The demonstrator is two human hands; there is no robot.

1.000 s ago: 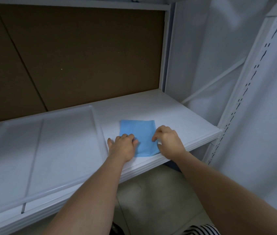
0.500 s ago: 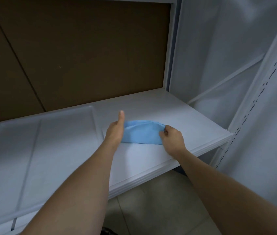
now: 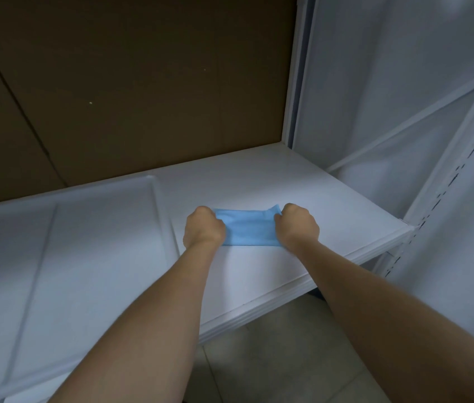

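Your two bare forearms reach forward from the bottom of the view onto a white shelf [image 3: 331, 199]. A blue cloth [image 3: 247, 228] lies flat on it as a short, wide folded band, about midway between the shelf's front and back edges and nearer its right end than its left.

Your left hand [image 3: 204, 228] sits on the cloth's left end, back of the hand up. Its fingers are curled tight together into a fist over the fabric, and the fingertips are hidden under the knuckles.

Your right hand [image 3: 296, 225] sits on the cloth's right end in the same way. Its fingers are curled together and pinch the far right corner, which lifts slightly off the shelf. The blue band stretches between the two fists, with both short ends covered by your hands.

Just left of your left hand, a clear shallow tray [image 3: 169, 225] rests on the shelf and covers its left part. Its raised rim is close to your wrist.

A brown cardboard panel [image 3: 142, 82] closes the back of the shelf. A white slotted upright [image 3: 447, 184] stands at the front right corner. Grey floor tiles [image 3: 273, 359] show below the front edge, between your arms.
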